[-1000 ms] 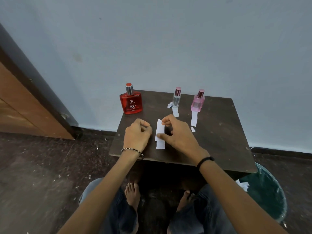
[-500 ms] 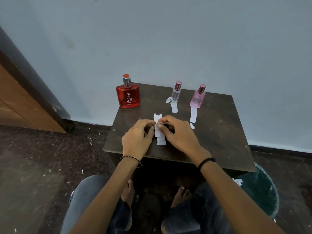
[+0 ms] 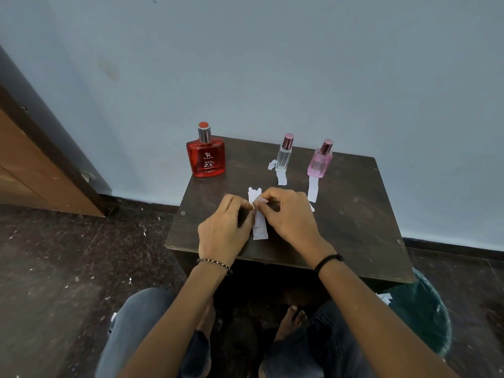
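Note:
A white paper strip (image 3: 259,227) lies on the small dark wooden table (image 3: 354,227). My left hand (image 3: 225,230) and my right hand (image 3: 289,216) meet over it, and the fingertips of both pinch it near its upper part, where a bit of paper is lifted. At the table's back stand a red perfume bottle (image 3: 206,156), a clear slim bottle (image 3: 284,155) and a pink bottle (image 3: 320,160). A short paper strip (image 3: 281,178) lies in front of the clear bottle and a longer strip (image 3: 313,189) in front of the pink one.
A dark green bin (image 3: 420,317) with paper scraps stands at the table's right front corner. The blue wall is right behind the table. A wooden door (image 3: 32,170) is at the left. My knees and bare feet are under the table's front edge. Scraps litter the floor.
My left hand has moved in beside my right hand, and both now pinch the strip. A second ago only my right hand held it down.

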A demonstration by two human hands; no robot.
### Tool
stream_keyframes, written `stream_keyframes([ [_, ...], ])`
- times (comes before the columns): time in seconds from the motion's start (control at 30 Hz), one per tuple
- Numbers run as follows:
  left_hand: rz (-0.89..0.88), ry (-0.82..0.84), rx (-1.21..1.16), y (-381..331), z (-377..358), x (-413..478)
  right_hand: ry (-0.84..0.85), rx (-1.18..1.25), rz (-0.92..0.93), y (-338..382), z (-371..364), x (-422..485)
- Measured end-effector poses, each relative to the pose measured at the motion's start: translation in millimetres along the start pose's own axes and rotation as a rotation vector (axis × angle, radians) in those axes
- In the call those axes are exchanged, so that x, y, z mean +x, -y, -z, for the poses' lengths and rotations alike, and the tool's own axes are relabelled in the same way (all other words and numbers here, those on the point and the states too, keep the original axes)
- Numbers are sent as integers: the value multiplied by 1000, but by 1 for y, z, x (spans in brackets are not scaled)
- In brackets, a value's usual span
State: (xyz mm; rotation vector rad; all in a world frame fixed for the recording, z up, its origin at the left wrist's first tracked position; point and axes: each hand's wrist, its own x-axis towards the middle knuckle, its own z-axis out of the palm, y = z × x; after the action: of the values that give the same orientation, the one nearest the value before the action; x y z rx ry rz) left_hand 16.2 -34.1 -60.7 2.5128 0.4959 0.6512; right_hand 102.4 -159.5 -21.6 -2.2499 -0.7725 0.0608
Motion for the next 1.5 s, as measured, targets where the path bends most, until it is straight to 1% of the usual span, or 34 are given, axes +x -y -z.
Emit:
stream_keyframes([
  [0.13,-76,11,46,-3,1,0,-35,34,-72,-2,-3,-1],
  [0.3,-142,11,66,-5,0,-2,-42,-13,-70,-1,-4,1],
  [0.47,-170,-22,102,-10,3,-4,-35,3,-111,-3,-4,6],
  [0.63,-148,-2,150,-14,3,-3,-30,170,-246,-7,-3,10],
  [0.77,-141,-16,178,-16,1,-3,-68,290,-328,-11,-5,8],
  [0.97,-159,-47,179,-18,-3,-2,-118,634,-453,-10,-4,7],
  [1.07,-152,-67,160,-17,-4,-2,-105,605,-440,-8,1,1],
  [1.1,-134,-81,128,-17,-4,-1,-109,562,-416,-7,3,-2],
  [1.17,-63,-126,21,-18,-2,1,-151,471,-302,-6,5,-9],
  [1.23,69,-132,-192,-22,-1,4,-167,373,-168,-2,8,-14],
  [1.3,230,-46,-477,-26,2,10,-147,302,-93,3,8,-18],
  [1.37,359,34,-709,-28,5,15,-133,271,-35,7,6,-19],
  [1.43,450,63,-890,-25,5,20,-133,259,28,9,3,-19],
  [1.5,504,51,-985,-21,5,25,-134,237,51,11,0,-18],
])
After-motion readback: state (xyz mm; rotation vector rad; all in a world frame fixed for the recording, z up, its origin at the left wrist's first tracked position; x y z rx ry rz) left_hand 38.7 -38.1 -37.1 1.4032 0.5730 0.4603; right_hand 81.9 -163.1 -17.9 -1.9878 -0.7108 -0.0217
